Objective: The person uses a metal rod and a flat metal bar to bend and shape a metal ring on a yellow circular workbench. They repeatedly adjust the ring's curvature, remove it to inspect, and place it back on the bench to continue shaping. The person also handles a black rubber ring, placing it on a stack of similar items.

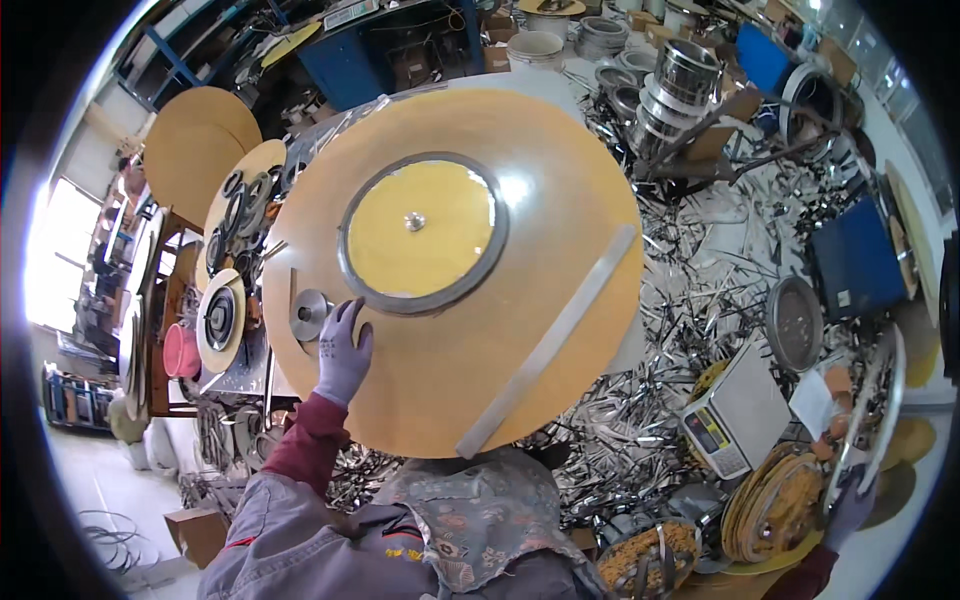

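Note:
In front of me lies a large round tan board (430, 390). On it sits a yellow disc (400, 245) with a grey rim and a small metal knob (414, 222) at its centre. My left hand (345, 355), in a pale lavender glove, rests on the board with its fingers apart, beside a round metal piece with a hole (309, 314). A long flat metal strip (550, 345) lies along the board's right side. Far off at the lower right, my gloved right hand (851, 508) grips the lower end of a large thin metal ring (888, 410); its fingers show only partly.
Metal shavings (690, 290) cover the floor to the right. A weighing scale (735, 415) stands there, beside a stack of tan discs (770, 505). Shiny metal cylinders (685, 80) rise at the back right. Black rings (237, 208) and a pink container (181, 350) are at the left.

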Demonstrator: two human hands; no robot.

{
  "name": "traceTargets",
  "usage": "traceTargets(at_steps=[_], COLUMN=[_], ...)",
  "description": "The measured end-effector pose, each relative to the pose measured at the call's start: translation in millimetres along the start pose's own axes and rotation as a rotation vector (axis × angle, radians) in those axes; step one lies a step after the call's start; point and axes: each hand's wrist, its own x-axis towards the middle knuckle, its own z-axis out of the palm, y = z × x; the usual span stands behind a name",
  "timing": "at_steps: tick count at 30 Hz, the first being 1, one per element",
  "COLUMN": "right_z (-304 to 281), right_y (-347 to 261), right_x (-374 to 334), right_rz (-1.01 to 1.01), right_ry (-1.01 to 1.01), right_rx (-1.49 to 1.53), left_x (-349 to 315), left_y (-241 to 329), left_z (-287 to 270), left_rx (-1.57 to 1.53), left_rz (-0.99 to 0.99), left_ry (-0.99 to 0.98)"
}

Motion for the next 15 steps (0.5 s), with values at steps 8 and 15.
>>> traceTargets(at_steps=[8,15], right_z=[39,125], right_y=[-388,-514], right_x=[-124,-219], right_rz=[-1.339,-1.764], right_ry=[-0.930,-0.703], right_rx=[-0.274,-0.068], left_x=[60,85], left_y=[-49,-170], left_z=[-50,-64], left_rx=[-1.502,-2.398], left_rz=[-0.784,-0.950], left_ry=[-0.567,-0.792])
